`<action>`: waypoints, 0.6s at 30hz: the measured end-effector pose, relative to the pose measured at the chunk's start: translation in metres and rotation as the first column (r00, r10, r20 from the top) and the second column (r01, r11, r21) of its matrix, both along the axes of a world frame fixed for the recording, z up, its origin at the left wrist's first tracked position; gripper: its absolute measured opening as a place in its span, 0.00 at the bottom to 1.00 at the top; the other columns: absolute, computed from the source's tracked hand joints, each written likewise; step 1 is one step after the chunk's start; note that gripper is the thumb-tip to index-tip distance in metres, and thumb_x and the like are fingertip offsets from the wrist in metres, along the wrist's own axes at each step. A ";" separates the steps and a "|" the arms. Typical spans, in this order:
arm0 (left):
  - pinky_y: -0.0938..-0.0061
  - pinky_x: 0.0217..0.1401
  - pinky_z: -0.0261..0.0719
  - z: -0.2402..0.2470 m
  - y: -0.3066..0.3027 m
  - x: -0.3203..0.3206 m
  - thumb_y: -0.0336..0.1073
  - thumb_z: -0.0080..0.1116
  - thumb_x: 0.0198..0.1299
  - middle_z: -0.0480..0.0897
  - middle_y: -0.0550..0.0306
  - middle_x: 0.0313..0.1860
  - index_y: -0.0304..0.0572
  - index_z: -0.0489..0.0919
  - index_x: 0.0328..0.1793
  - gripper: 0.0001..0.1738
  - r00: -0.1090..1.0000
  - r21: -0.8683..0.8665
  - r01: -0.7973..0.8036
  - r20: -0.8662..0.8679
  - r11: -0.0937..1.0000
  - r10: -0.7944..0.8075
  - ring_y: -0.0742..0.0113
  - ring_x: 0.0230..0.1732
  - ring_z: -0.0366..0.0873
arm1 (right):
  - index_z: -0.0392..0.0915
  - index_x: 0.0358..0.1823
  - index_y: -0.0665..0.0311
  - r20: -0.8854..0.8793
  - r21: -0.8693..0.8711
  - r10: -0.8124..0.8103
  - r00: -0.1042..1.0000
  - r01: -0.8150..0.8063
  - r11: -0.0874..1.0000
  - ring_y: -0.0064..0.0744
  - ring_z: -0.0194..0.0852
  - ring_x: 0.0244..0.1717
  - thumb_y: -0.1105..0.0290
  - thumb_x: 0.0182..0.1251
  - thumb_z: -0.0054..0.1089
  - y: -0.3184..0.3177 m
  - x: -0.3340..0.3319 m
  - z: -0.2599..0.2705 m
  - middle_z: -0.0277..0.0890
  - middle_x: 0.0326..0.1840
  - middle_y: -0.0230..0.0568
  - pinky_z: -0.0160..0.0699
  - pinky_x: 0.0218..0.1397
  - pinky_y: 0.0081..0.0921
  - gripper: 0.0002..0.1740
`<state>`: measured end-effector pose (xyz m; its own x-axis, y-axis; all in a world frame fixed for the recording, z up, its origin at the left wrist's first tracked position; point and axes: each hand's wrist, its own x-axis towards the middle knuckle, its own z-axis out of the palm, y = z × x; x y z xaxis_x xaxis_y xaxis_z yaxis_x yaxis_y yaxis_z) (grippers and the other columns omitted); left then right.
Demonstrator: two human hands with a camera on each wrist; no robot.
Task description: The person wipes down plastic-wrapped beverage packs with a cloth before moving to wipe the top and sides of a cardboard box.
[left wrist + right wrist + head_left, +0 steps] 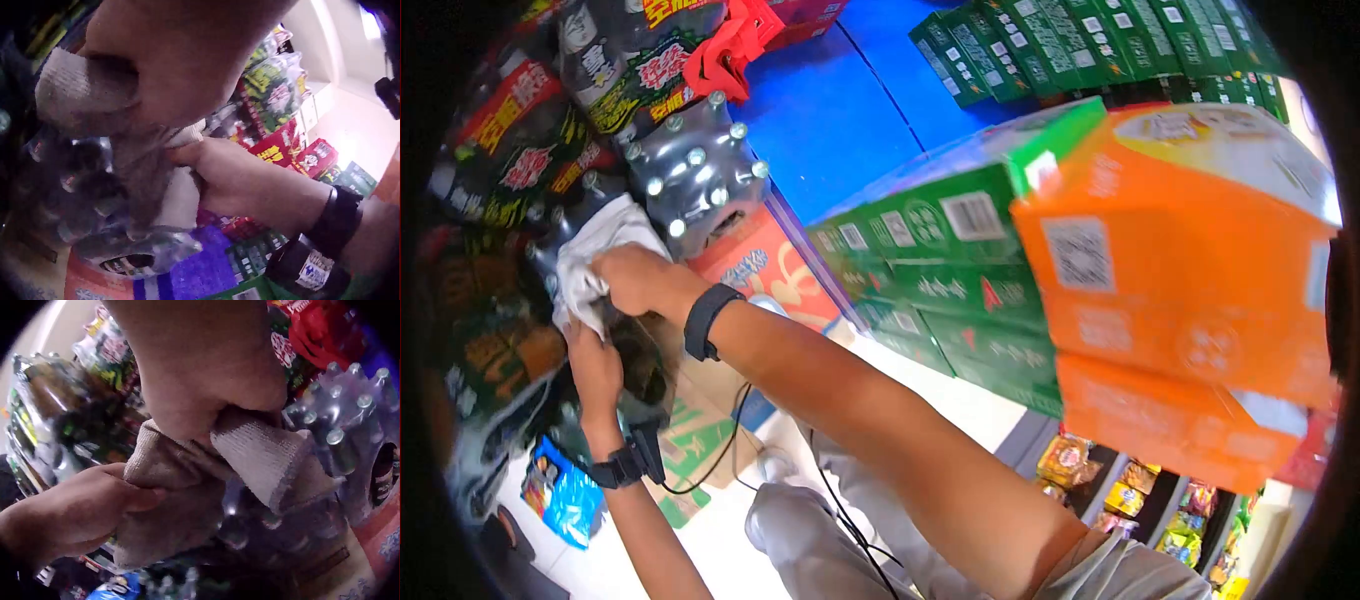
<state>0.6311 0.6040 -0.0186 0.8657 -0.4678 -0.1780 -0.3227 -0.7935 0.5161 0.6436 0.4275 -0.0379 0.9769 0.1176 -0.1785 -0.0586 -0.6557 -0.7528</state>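
Observation:
A whitish cloth (612, 228) is bunched between both hands above shrink-wrapped bottles. My right hand (638, 280) grips its upper part, and a fold sticks out past the fingers in the right wrist view. Lower on the same cloth, my left hand (594, 372) pinches an edge, with the thumb lying on top of the fabric (172, 519). In the left wrist view the left hand (169, 75) fills the top, with the right hand (228, 169) gripping the cloth (178, 200) beyond it. Capped bottles (337, 440) in clear wrap stand right beside the cloth.
Dark bottle packs (525, 165) are stacked at the left. Green cartons (960, 270) and orange boxes (1180, 250) stand at the right, near a blue surface (825, 120). A blue packet (565, 495) lies on the floor. Black cables (735, 440) hang near the legs.

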 end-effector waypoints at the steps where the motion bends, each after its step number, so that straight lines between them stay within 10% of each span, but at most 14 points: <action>1: 0.49 0.73 0.60 0.021 0.000 -0.010 0.19 0.46 0.56 0.71 0.29 0.67 0.26 0.70 0.67 0.28 0.990 -0.025 -0.055 0.126 0.998 0.058 0.30 0.67 0.66 | 0.81 0.42 0.65 0.044 0.011 -0.089 0.995 0.089 0.996 0.60 0.80 0.50 0.78 0.50 0.55 0.004 -0.011 0.026 0.82 0.44 0.56 0.77 0.54 0.48 0.16; 6: 0.58 0.66 0.69 0.201 0.033 -0.107 0.25 0.53 0.65 0.79 0.36 0.58 0.29 0.75 0.63 0.20 0.976 -0.103 -0.218 -0.047 0.971 0.214 0.38 0.62 0.74 | 0.80 0.41 0.68 0.169 0.086 -0.342 0.924 0.332 0.939 0.60 0.78 0.46 0.80 0.47 0.56 0.034 -0.162 0.230 0.79 0.39 0.54 0.76 0.49 0.50 0.16; 12: 0.64 0.67 0.70 0.394 0.067 -0.219 0.12 0.56 0.51 0.82 0.44 0.55 0.31 0.77 0.61 0.27 0.985 -0.167 0.074 -0.144 0.983 -0.098 0.51 0.59 0.78 | 0.75 0.60 0.63 -0.005 0.125 -0.519 0.855 0.515 0.848 0.56 0.79 0.50 0.83 0.44 0.58 0.046 -0.363 0.431 0.79 0.48 0.50 0.79 0.52 0.44 0.34; 16: 0.71 0.57 0.76 0.480 0.041 -0.291 0.21 0.58 0.58 0.84 0.48 0.47 0.34 0.79 0.56 0.18 0.839 -0.238 0.067 -0.512 0.969 -0.184 0.61 0.49 0.81 | 0.76 0.51 0.62 -0.256 0.081 -0.553 0.793 0.587 0.805 0.54 0.82 0.45 0.78 0.53 0.57 0.039 -0.461 0.507 0.81 0.42 0.49 0.79 0.48 0.45 0.20; 18: 0.72 0.46 0.78 0.508 0.023 -0.314 0.25 0.61 0.59 0.85 0.48 0.37 0.34 0.80 0.52 0.14 0.774 -0.179 0.308 -0.524 0.934 -0.355 0.67 0.39 0.82 | 0.76 0.49 0.62 -0.330 0.011 -0.547 0.769 0.583 0.812 0.53 0.82 0.45 0.78 0.54 0.57 0.028 -0.499 0.533 0.82 0.42 0.48 0.80 0.47 0.45 0.19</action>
